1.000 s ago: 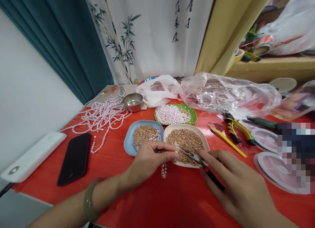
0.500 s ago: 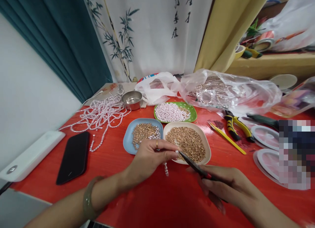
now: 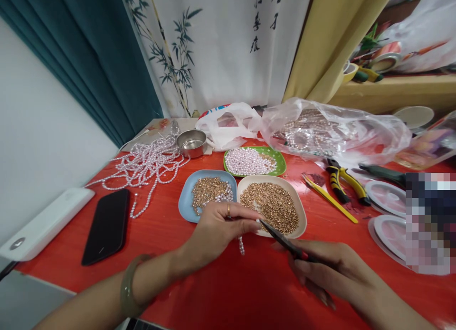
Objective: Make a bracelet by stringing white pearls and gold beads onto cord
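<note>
Thumb and forefinger of my left hand [image 3: 217,230] are pinched together on a short string of pearl beads [image 3: 242,246], whose end dangles below the hand. A small white bit shows at those fingertips. My right hand [image 3: 331,268] is closed around needle-nose pliers [image 3: 280,236], their dark tip meeting the left fingertips. Just behind is a cream plate [image 3: 302,218] of gold beads [image 3: 278,204]. Beside it, a blue plate [image 3: 185,202] holds gold pieces and pearl beads, and a green plate [image 3: 280,163] mostly pearl beads. My fingers hide part of the string.
Pearl strands [image 3: 149,159] lie piled at the left near a metal bowl [image 3: 191,145] and a black phone [image 3: 107,228]. At the right are yellow tweezers [image 3: 331,199], yellow-black pliers [image 3: 347,183] and spools [image 3: 388,230]. Plastic bags [image 3: 335,130] line the back.
The lower fingers of my right hand have shifted slightly down and right on the pliers. Both hands otherwise stay nearly still, with the plier tip at the left fingertips.
</note>
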A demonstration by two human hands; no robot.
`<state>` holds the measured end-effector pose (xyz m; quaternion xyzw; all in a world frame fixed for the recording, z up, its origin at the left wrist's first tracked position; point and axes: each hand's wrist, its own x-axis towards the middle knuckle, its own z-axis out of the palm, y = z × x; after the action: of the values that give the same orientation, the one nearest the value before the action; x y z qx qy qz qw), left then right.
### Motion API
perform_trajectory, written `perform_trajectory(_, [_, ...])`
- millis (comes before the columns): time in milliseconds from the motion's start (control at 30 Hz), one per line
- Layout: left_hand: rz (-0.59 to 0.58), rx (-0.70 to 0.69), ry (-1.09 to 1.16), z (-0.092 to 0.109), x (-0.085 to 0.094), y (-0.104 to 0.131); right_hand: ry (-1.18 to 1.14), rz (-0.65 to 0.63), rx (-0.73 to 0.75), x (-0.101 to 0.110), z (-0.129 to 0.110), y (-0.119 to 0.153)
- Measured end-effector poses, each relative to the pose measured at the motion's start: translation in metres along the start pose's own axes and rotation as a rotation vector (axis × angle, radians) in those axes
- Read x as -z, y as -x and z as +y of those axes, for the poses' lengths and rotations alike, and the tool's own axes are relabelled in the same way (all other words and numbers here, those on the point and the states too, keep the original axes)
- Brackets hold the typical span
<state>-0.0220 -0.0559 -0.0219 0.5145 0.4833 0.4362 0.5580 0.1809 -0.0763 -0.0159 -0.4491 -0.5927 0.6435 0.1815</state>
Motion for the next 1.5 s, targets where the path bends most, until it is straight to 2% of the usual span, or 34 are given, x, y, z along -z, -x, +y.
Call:
perform_trajectory(233, [-0.011, 0.015, -0.001, -0.0007, 0.0001, 0.0005, -0.005, -0.045, 0.002, 0.0006, 0.0012, -0.0002])
perform_trajectory(667, [0.0, -0.004, 0.018, -0.0006, -0.0004, 0.0008, 0.011, -0.004, 0.01, 0.0007, 0.0023, 0.0019])
perform_trajectory(1500, [-0.025, 0.063, 0.138, -0.0008, -0.0007, 0.0026, -0.069, -0.034, 0.026, 0.0023, 0.0092, -0.0001])
